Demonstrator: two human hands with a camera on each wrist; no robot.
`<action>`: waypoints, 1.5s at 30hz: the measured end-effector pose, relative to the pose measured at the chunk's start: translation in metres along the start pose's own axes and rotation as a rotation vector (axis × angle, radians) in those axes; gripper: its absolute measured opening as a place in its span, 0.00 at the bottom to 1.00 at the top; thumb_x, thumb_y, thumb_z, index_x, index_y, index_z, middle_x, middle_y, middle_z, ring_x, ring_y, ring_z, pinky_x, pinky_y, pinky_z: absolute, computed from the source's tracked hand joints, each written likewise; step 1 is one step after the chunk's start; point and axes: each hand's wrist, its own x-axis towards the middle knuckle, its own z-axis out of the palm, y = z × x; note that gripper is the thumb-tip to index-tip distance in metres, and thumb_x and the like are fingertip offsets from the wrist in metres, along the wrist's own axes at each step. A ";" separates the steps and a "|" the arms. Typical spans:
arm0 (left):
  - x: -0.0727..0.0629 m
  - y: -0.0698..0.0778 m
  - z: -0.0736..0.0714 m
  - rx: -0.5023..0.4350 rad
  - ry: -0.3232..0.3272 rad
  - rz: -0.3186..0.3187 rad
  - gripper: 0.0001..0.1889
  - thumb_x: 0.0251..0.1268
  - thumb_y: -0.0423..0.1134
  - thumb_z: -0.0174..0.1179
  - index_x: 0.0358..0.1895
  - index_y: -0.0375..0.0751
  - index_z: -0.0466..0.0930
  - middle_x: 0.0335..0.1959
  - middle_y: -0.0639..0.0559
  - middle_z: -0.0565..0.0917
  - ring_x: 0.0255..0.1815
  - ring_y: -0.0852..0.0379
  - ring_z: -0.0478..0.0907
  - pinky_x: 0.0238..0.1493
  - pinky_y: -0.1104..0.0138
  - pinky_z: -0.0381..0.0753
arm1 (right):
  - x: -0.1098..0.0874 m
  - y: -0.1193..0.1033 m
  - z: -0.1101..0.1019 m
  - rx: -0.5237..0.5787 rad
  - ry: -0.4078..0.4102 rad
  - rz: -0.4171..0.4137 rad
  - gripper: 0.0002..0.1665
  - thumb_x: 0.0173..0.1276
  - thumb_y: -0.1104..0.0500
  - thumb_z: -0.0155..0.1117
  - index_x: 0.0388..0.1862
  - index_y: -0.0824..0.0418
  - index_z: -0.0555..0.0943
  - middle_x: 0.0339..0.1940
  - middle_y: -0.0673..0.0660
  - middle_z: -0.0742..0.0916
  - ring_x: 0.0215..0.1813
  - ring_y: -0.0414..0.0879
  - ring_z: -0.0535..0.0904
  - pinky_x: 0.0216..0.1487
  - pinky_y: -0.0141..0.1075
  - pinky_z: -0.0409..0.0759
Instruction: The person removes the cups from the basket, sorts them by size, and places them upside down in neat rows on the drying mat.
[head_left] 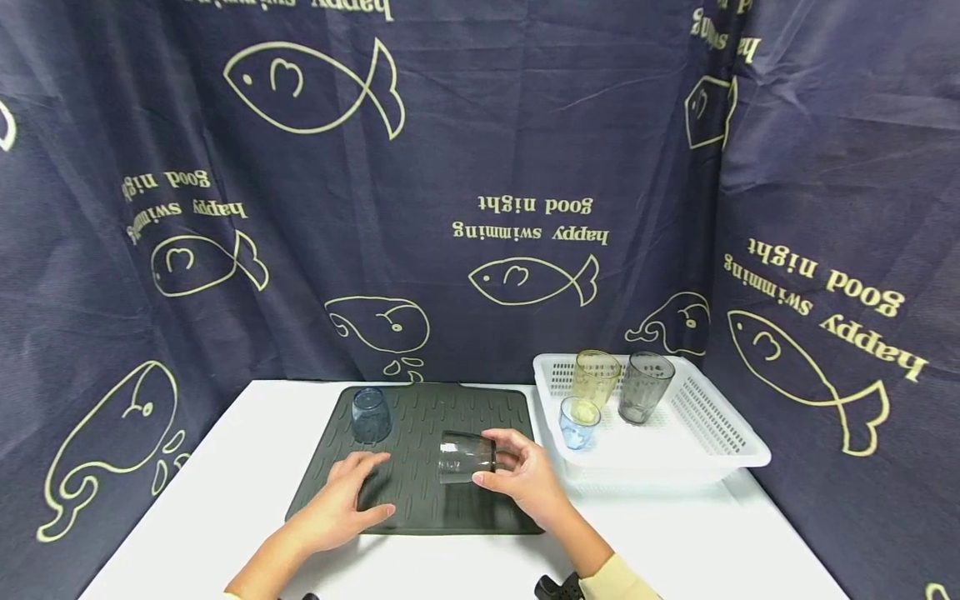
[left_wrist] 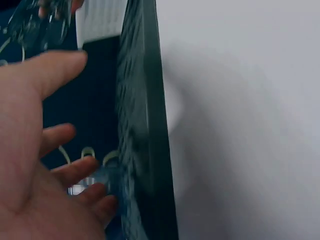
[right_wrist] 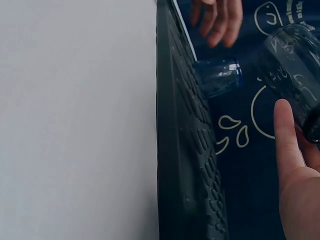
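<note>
My right hand [head_left: 525, 479] grips a clear greyish drinking glass [head_left: 461, 458] near one end, thumb on the near side and fingers on the far side. The glass lies sideways in the air above a dark ribbed drying mat [head_left: 420, 517]. Over the mat's left part, my left hand [head_left: 337, 504] is spread with thumb and fingers apart, holding nothing. Beyond it a small blue glass [head_left: 371, 417] stands on the mat, seemingly mouth down. In the right wrist view, the held glass [right_wrist: 292, 70] appears above my thumb, and the blue glass [right_wrist: 219, 77] sits against the mat.
A white plastic basket [head_left: 705, 458] with slotted sides stands right of the mat. Inside are a yellowish glass [head_left: 596, 379], a tall grey glass [head_left: 647, 387] and a small light blue glass [head_left: 577, 432]. Dark fish-print curtains [head_left: 420, 200] enclose the white table [head_left: 420, 575] at the back and sides.
</note>
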 end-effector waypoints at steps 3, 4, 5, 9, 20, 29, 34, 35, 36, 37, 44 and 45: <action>-0.005 -0.012 -0.010 0.029 -0.051 -0.027 0.43 0.59 0.53 0.74 0.74 0.40 0.68 0.71 0.37 0.69 0.73 0.32 0.63 0.67 0.34 0.68 | 0.005 0.005 0.000 0.015 0.007 0.003 0.39 0.57 0.69 0.78 0.67 0.71 0.73 0.53 0.56 0.84 0.50 0.40 0.87 0.49 0.34 0.88; -0.006 -0.015 -0.013 0.032 -0.068 -0.034 0.43 0.58 0.53 0.74 0.74 0.39 0.67 0.72 0.35 0.67 0.73 0.30 0.62 0.67 0.31 0.67 | 0.006 0.006 0.000 0.019 0.010 0.006 0.39 0.57 0.69 0.78 0.67 0.70 0.73 0.53 0.55 0.84 0.50 0.40 0.87 0.49 0.34 0.88; -0.008 -0.018 -0.016 0.037 -0.082 -0.039 0.44 0.58 0.53 0.74 0.75 0.38 0.66 0.73 0.32 0.66 0.73 0.27 0.61 0.66 0.30 0.66 | 0.007 0.007 0.000 0.023 0.015 0.012 0.39 0.57 0.69 0.78 0.67 0.69 0.73 0.52 0.54 0.84 0.49 0.39 0.87 0.48 0.34 0.88; -0.014 -0.029 -0.025 0.076 -0.118 -0.089 0.46 0.60 0.58 0.72 0.76 0.37 0.64 0.76 0.29 0.61 0.76 0.22 0.56 0.66 0.25 0.61 | 0.011 0.009 0.002 0.056 0.033 0.040 0.40 0.58 0.68 0.78 0.69 0.69 0.72 0.53 0.55 0.83 0.49 0.39 0.86 0.48 0.34 0.88; -0.023 -0.061 -0.037 0.189 -0.154 -0.249 0.52 0.60 0.65 0.68 0.77 0.32 0.60 0.79 0.23 0.52 0.75 0.14 0.48 0.66 0.21 0.50 | 0.021 0.021 0.013 0.076 0.140 0.054 0.38 0.58 0.69 0.78 0.68 0.64 0.75 0.57 0.60 0.83 0.50 0.43 0.87 0.46 0.33 0.88; -0.024 -0.068 -0.044 0.238 -0.221 -0.332 0.55 0.62 0.69 0.63 0.78 0.29 0.57 0.77 0.19 0.53 0.74 0.11 0.47 0.68 0.21 0.46 | 0.030 0.023 0.015 0.038 0.167 0.057 0.37 0.58 0.67 0.79 0.67 0.63 0.77 0.53 0.58 0.83 0.48 0.42 0.87 0.45 0.33 0.88; -0.024 -0.069 -0.045 0.255 -0.223 -0.329 0.55 0.62 0.70 0.62 0.78 0.28 0.56 0.77 0.19 0.53 0.74 0.11 0.47 0.68 0.21 0.47 | 0.038 0.024 0.015 0.000 0.182 0.049 0.37 0.59 0.65 0.79 0.68 0.62 0.76 0.55 0.61 0.82 0.49 0.43 0.87 0.45 0.31 0.88; -0.024 -0.069 -0.045 0.258 -0.221 -0.328 0.55 0.62 0.70 0.62 0.78 0.28 0.56 0.77 0.19 0.53 0.74 0.11 0.47 0.68 0.21 0.47 | 0.040 0.024 0.015 -0.006 0.186 0.046 0.37 0.59 0.65 0.79 0.68 0.62 0.77 0.55 0.62 0.82 0.49 0.43 0.86 0.45 0.31 0.87; -0.024 -0.068 -0.045 0.260 -0.220 -0.328 0.55 0.62 0.70 0.62 0.78 0.29 0.56 0.77 0.19 0.53 0.74 0.11 0.47 0.68 0.21 0.47 | 0.042 0.025 0.015 -0.011 0.188 0.047 0.37 0.59 0.65 0.79 0.68 0.62 0.77 0.55 0.62 0.82 0.49 0.42 0.86 0.45 0.31 0.87; -0.024 -0.068 -0.044 0.264 -0.220 -0.329 0.55 0.62 0.70 0.62 0.78 0.29 0.56 0.77 0.20 0.54 0.74 0.11 0.47 0.68 0.21 0.47 | 0.044 0.025 0.015 -0.019 0.190 0.046 0.37 0.59 0.64 0.79 0.68 0.61 0.77 0.55 0.63 0.83 0.49 0.42 0.86 0.45 0.30 0.87; -0.023 -0.066 -0.044 0.275 -0.215 -0.318 0.54 0.62 0.70 0.62 0.77 0.29 0.58 0.77 0.20 0.55 0.74 0.11 0.48 0.68 0.21 0.49 | 0.058 0.023 0.017 -0.077 0.206 0.020 0.35 0.58 0.63 0.80 0.65 0.58 0.79 0.54 0.62 0.86 0.45 0.41 0.87 0.42 0.29 0.86; -0.023 -0.066 -0.044 0.275 -0.215 -0.316 0.54 0.62 0.70 0.62 0.77 0.29 0.58 0.77 0.20 0.55 0.74 0.11 0.48 0.67 0.21 0.49 | 0.060 0.022 0.018 -0.088 0.204 0.015 0.35 0.58 0.62 0.80 0.65 0.58 0.79 0.54 0.62 0.86 0.45 0.41 0.87 0.42 0.29 0.86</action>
